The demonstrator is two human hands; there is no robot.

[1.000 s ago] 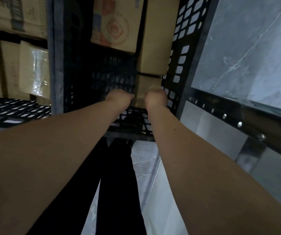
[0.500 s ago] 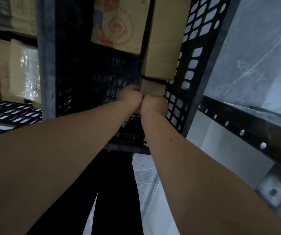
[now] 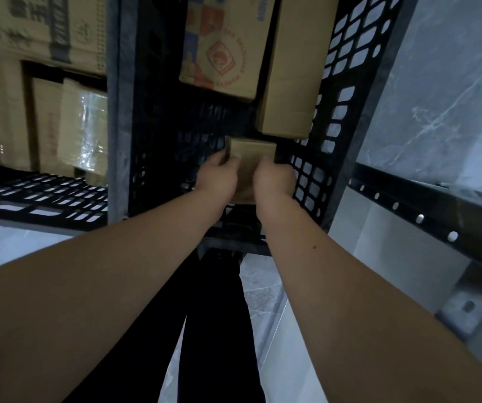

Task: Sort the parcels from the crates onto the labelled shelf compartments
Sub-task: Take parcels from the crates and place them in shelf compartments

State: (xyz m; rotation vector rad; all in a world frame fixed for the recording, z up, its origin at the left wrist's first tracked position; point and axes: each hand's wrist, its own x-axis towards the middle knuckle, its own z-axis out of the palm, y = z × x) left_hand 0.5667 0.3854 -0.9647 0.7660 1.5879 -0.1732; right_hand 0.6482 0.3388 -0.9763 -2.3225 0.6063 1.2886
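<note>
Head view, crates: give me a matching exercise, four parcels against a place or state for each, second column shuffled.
1 small brown parcel
2 printed carton
3 tall plain carton
4 glossy-wrapped parcel

A in the left crate
B along the mesh wall of the right crate
C gripped by left hand and right hand
D red logo on its face

Pairs: 1-C, 2-D, 3-B, 4-A

The scene was dim overall; the black crate (image 3: pixel 161 126) lay in deep shadow inside; the grey marble surface (image 3: pixel 452 97) at right was brightest; glare shone on a plastic-wrapped parcel (image 3: pixel 88 126); the cartons (image 3: pixel 30 30) at far left were blurred; wide-angle distortion stretched the forearms (image 3: pixel 88 315) towards the bottom edge.
</note>
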